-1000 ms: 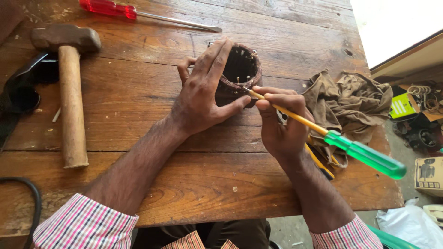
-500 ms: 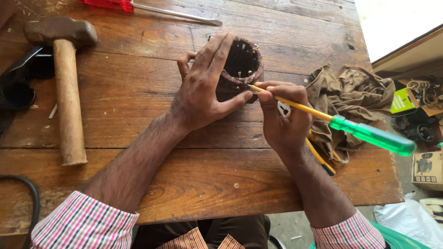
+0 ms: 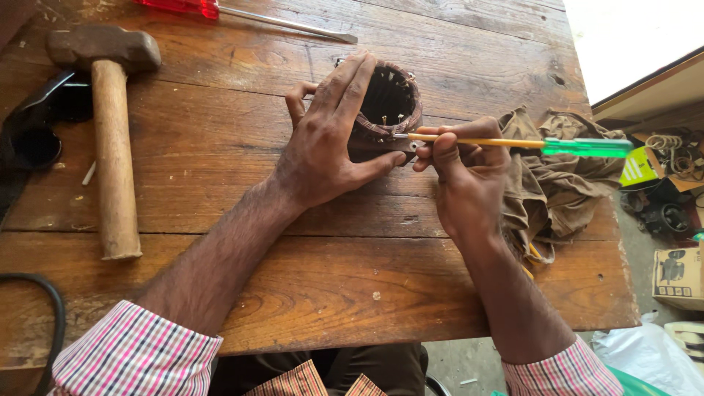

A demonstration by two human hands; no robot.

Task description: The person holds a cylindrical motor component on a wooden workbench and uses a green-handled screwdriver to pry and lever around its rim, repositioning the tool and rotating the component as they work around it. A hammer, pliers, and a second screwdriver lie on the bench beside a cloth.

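At the far left edge we see a black cable (image 3: 50, 323) curving over the wooden table (image 3: 220, 191), and above it some black, rounded parts (image 3: 37, 125) that we cannot make out clearly. Just right of those lies a hammer (image 3: 110, 132), its heavy metal head toward the far side and its wooden handle running toward us. Beyond it, along the far edge of the table, a red-handled screwdriver (image 3: 242, 15) lies with its long shaft pointing right.

Moving toward the middle, our left hand (image 3: 326, 143) rests on the table with its fingers spread and wrapped over the near-left side of a round, dark, hollow motor part (image 3: 389, 103) wound with copper-brown wire (it stands on the table a little past centre, its open end tilted toward us). The thumb presses against its lower side, so the hand has it firmly held.

Immediately to the right, our right hand (image 3: 466, 180) is curled shut around the yellow shaft of a green-handled screwdriver (image 3: 513, 143), pinched between thumb and fingertips. The tool lies nearly level, its tip touching the right rim of the wound part and its clear green handle sticking out to the right.

Under and behind that hand a crumpled brown cloth (image 3: 557, 176) lies at the table's right edge. Past the edge, on the floor, are a small cardboard box (image 3: 678, 275) and scattered clutter.
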